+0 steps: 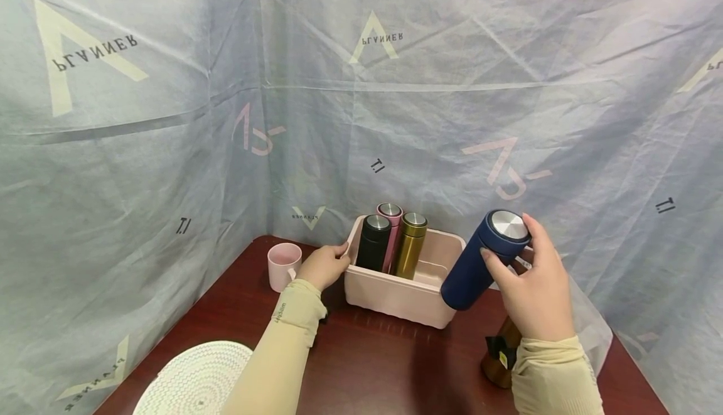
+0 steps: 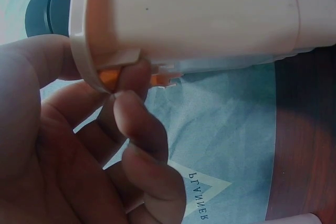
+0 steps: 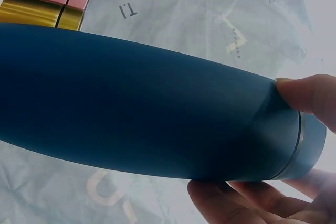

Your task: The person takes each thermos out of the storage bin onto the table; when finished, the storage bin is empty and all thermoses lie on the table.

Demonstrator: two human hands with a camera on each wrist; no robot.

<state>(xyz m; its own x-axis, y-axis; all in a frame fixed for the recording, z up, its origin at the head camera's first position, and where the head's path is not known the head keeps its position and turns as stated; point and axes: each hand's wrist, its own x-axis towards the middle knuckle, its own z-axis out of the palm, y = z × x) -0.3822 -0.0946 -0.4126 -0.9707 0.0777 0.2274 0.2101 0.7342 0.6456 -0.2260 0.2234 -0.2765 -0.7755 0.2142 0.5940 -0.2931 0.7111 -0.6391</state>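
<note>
A blue thermos flask [image 1: 474, 261] with a silver-topped lid is gripped near its top by my right hand [image 1: 539, 283]. It tilts, its base down and to the left, beside the right end of a pink plastic bin [image 1: 395, 296]. The right wrist view shows the thumb on one side of the flask [image 3: 152, 103] and the fingers on the other. My left hand [image 1: 324, 266] pinches the bin's left rim [image 2: 79, 30]. Inside the bin's left part stand a black flask [image 1: 374, 245], a pink flask [image 1: 390, 210] and a gold flask [image 1: 410, 245].
A pink mug [image 1: 283, 267] stands left of the bin. At the front left lies a round white woven mat [image 1: 192, 377]. A brownish object with a black piece [image 1: 498, 352] stands under my right forearm, partly hidden. Grey printed cloth [image 1: 395, 120] hangs behind the dark red table [image 1: 361, 365].
</note>
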